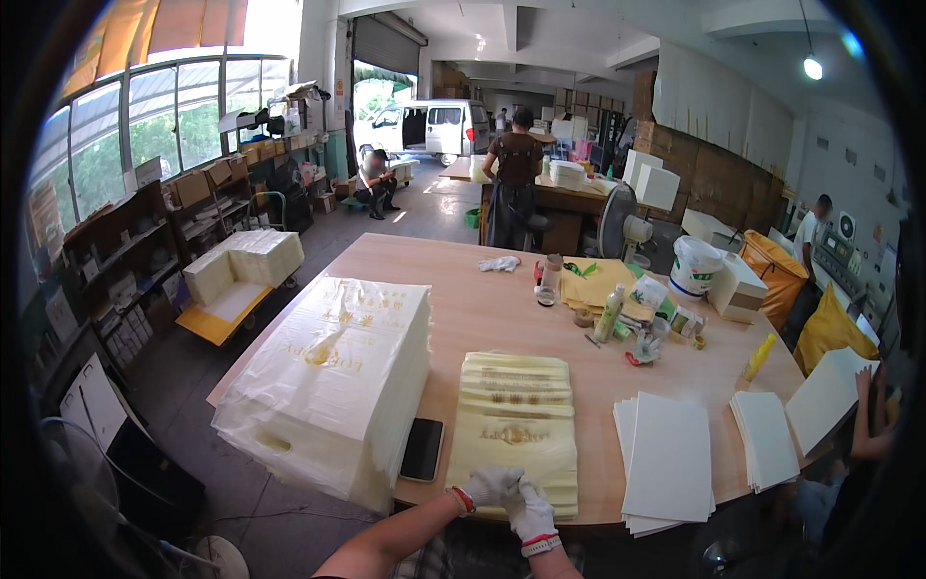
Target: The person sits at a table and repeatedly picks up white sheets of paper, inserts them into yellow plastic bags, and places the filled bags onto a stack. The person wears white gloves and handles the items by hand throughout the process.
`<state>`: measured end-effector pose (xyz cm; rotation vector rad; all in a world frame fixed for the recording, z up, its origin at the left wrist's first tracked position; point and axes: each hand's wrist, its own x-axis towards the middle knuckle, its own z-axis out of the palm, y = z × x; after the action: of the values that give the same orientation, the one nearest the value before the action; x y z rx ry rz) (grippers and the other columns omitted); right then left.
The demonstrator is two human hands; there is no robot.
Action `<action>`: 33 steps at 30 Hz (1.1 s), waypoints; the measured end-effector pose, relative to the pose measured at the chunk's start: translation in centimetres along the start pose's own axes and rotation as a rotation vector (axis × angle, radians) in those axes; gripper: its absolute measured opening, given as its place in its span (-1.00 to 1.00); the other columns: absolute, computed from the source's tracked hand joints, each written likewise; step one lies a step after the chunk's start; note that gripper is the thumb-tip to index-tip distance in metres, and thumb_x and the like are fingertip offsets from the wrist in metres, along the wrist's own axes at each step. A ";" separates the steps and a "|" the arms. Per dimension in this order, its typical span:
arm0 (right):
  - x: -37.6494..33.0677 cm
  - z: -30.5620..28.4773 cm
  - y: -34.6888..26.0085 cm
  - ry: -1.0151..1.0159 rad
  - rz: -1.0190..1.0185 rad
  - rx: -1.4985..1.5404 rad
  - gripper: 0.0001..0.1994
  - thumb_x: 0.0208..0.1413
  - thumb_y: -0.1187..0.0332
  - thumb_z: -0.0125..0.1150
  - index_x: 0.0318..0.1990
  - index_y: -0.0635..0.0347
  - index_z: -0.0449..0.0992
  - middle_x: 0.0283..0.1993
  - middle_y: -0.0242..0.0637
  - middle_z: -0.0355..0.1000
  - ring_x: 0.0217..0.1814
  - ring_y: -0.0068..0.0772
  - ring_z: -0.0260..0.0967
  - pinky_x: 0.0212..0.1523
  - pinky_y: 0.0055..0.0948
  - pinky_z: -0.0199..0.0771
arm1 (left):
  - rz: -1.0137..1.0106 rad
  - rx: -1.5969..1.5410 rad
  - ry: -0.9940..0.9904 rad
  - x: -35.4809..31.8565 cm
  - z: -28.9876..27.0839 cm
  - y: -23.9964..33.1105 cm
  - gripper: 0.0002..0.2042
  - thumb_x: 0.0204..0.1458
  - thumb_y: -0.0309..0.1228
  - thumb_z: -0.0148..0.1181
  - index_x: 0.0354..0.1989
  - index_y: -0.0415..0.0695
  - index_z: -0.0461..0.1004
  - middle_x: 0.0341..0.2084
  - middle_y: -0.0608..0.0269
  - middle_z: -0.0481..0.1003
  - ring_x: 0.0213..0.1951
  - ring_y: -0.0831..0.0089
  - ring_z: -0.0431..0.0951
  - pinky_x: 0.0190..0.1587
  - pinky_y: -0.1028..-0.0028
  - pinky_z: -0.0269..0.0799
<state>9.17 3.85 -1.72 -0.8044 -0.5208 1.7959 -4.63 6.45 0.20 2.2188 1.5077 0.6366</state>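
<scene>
Before me lies a pile of pale yellow printed plastic bags (511, 405), flat on the table. My left hand (490, 485) and my right hand (531, 511), both in white gloves, meet over the pile's near end. Their fingers are drawn together, and whatever is pinched between them is too small to make out. A dark phone (422, 450) lies left of the bags. Beside it rises a tall stack of white boards in clear printed bags (323, 357). To the right of my hands is a loose stack of bare white boards (666, 458).
The wooden table (482, 289) also bears a second board stack (764, 439), a yellow bottle (760, 357), a spray bottle (610, 314), a white bucket (694, 267) and crumpled gloves (499, 263). At the right edge a person's hands hold a board (828, 400). A loaded cart (227, 314) stands left.
</scene>
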 end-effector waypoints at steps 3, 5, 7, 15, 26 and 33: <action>-0.2 1.3 -2.1 0.161 -0.205 -0.761 -0.74 0.05 0.26 0.21 -0.26 0.30 0.44 -0.45 -0.30 0.39 -0.36 -0.39 0.38 -0.22 -0.33 0.42 | -0.115 -0.612 0.340 0.6 0.8 -4.3 -0.82 0.11 -0.30 -0.03 -0.35 -0.14 0.38 -0.54 0.03 0.49 -0.51 0.24 0.49 -0.47 0.33 0.37; 0.0 -3.2 -2.9 0.124 -0.358 -1.131 -0.68 -0.08 0.19 0.31 -0.37 0.31 0.47 -0.14 -0.15 0.39 -0.10 -0.20 0.33 -0.06 -0.34 0.33 | -0.356 -1.221 0.405 2.2 -1.8 -5.4 -0.83 0.14 -0.31 -0.07 -0.34 -0.12 0.38 -0.54 0.12 0.50 -0.52 0.42 0.49 -0.49 0.42 0.36; -0.6 -6.8 -3.5 0.133 -0.754 -1.756 -0.66 -0.13 0.18 0.34 -0.38 0.32 0.46 -0.06 -0.05 0.35 -0.01 -0.06 0.28 0.00 -0.28 0.29 | -0.444 -1.097 0.375 3.4 -4.0 -4.9 -0.83 0.14 -0.32 -0.08 -0.32 -0.12 0.39 -0.52 0.21 0.50 -0.52 0.52 0.46 -0.48 0.49 0.36; 6.5 1.4 -1.5 -0.135 -0.971 -1.536 -0.75 -0.04 0.31 0.20 -0.22 0.22 0.41 -0.24 -0.13 0.42 -0.21 -0.07 0.37 -0.22 -0.32 0.38 | -0.278 -0.801 0.171 3.7 -7.5 5.2 -0.75 0.07 -0.45 -0.07 -0.07 -0.21 0.33 -0.39 0.24 0.51 -0.38 0.56 0.43 -0.30 0.57 0.38; -4.8 -2.0 -8.5 -0.348 -0.462 -1.245 -0.74 -0.02 0.33 0.18 -0.16 0.21 0.46 -0.13 -0.11 0.43 -0.08 -0.09 0.38 -0.05 -0.28 0.35 | 0.012 -0.080 0.318 -2.3 -8.4 6.8 -0.48 -0.22 -0.45 0.30 -0.01 -0.24 0.29 -0.37 0.07 0.46 -0.38 0.11 0.46 -0.34 0.30 0.40; -3.1 -13.5 -17.6 0.343 -0.314 -2.112 -0.16 -0.12 0.12 0.26 0.29 0.20 -0.04 0.13 -0.03 0.26 0.15 -0.01 0.21 0.06 -0.16 0.26 | 0.149 0.241 0.790 -5.7 -9.5 10.6 -0.49 -0.32 -0.50 0.32 -0.07 -0.21 0.35 -0.24 0.00 0.42 -0.24 0.03 0.45 -0.20 0.26 0.41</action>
<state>31.01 6.81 1.93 -2.0534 -2.1458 0.1511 -3.75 -2.02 12.98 2.4042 1.8423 1.5933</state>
